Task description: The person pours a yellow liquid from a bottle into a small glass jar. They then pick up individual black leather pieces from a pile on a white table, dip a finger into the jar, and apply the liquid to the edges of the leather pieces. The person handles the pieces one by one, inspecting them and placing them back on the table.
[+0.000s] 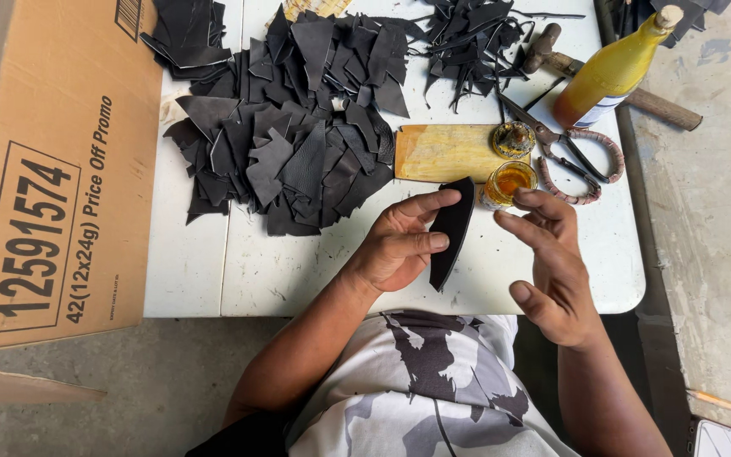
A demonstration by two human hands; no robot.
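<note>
My left hand [399, 244] holds a curved black leather piece [452, 228] upright over the white table [255, 271], thumb and fingers pinched on its left edge. My right hand [552, 262] hovers just right of the piece with fingers spread and nothing in it. Its fingertips are close to a small glass jar of amber liquid [509, 182]. A wooden board [446, 152] lies just beyond the leather piece.
A big heap of black leather cut-outs [289, 127] covers the table's middle and back. Scissors with wrapped handles [573, 152], a yellow bottle [611, 72], a small round lid [513, 140] and a hammer [636, 97] lie at the right. A large cardboard box [44, 169] stands at the left.
</note>
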